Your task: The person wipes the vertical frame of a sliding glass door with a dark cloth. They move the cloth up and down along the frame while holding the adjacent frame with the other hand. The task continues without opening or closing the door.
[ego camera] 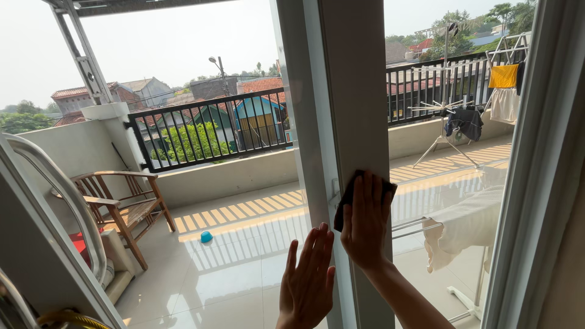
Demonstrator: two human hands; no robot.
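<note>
**Mia:** What is the biggest thing here?

**Ben:** The glass door [244,122]. It fills almost all the view. A wide white door frame [353,91] runs up the middle of it. Through the glass there is a balcony with a shiny tiled floor [213,274] and a black railing [207,131].

**Mia:** What stands out there?

**Ben:** A wooden chair [125,207] on the left. A drying rack [457,122] with dark clothes on the right. A yellow cloth [504,76] hangs further back. A little blue bowl [206,237] sits on the floor, well apart from the chair.

**Mia:** Now the hands. What does the right hand [365,222] do?

**Ben:** It is flat, and the fingers lie close together and point up. It presses a dark cloth [350,195] on the white frame. The cloth is under the palm and fingers. A bit of it sticks out at the top and on the left side.

**Mia:** Is the hand closed around the cloth?

**Ben:** No. It is open and just pushes the cloth flat on the frame.

**Mia:** And the left hand [308,280]?

**Ben:** It is open too. The fingers are straight and a little spread. It holds nothing. It is up by the glass, just left of the frame, lower than the right hand. I cannot tell if it touches the glass.
</note>
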